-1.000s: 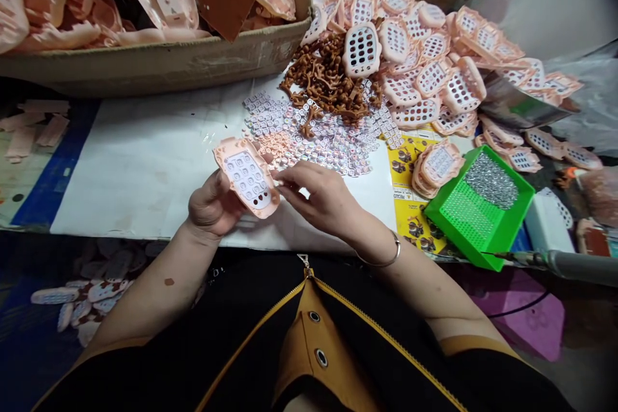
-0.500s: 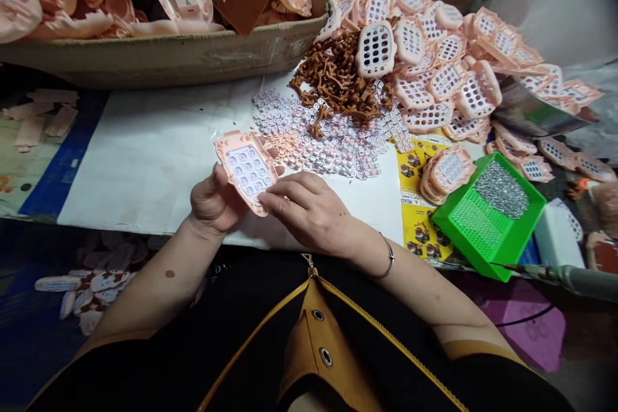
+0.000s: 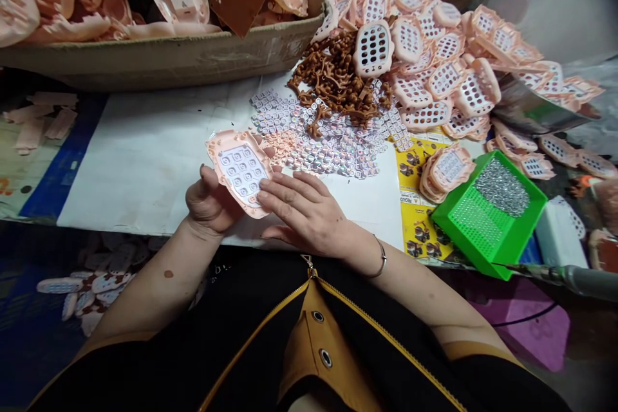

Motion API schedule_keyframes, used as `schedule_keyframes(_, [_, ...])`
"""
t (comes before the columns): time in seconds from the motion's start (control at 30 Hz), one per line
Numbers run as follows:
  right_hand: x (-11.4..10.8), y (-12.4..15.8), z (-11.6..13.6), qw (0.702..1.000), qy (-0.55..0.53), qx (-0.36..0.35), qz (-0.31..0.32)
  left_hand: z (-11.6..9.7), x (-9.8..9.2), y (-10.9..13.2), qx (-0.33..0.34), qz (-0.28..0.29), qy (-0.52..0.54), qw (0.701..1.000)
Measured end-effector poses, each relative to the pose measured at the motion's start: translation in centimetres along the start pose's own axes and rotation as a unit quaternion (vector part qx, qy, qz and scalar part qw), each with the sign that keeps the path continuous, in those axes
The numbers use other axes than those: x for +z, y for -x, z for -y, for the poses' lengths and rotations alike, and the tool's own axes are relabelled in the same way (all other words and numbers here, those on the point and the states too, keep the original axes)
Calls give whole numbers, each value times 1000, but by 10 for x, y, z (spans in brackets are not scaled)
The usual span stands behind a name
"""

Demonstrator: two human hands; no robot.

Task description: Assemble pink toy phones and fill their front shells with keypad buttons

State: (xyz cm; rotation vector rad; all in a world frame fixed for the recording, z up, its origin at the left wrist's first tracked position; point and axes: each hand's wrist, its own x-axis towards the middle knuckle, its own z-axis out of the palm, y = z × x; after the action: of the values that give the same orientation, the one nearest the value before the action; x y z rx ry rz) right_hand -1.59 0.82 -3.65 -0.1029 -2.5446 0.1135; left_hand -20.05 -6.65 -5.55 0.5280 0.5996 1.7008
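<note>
A pink plastic toy phone shell point(image 3: 244, 170) faces me, its white panel filled with rows of small keys. My left hand point(image 3: 212, 203) grips it from below and the left, thumb near the left edge, with fingertips showing beyond the far right edge. My right hand point(image 3: 304, 212) lies against the shell's lower right edge, fingers stretched out and the thumb apart below. Just beyond are heaps of small white keys point(image 3: 333, 148), small pink pieces point(image 3: 280, 145) and brown plastic parts point(image 3: 338, 71).
A cardboard box point(image 3: 193, 61) of pink shells borders the table at back left. Shells with punched panels point(image 3: 425, 84) are piled at back right. A green basket point(image 3: 468, 238) of screws stands at right, near a stack of filled shells point(image 3: 447, 170) and a grey tool point(image 3: 589, 280).
The shell has shifted slightly left and turned more toward me. My right fingers, earlier pinched at its lower edge, have straightened and the thumb has come away.
</note>
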Motion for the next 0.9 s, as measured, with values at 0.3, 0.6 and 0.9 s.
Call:
schedule_keyframes(0.3, [11,-7,6,999,37,-30,-11,-2,7,3,-43,-64,-31,997])
schedule_keyframes(0.6, [-38,36,-41,985,103,134,-28,13,31,-12,-159,20,-65,985])
schedule_keyframes(0.9, [-128,138,-100,819,290,490,69,31,51,-22,-206,14,-79,975])
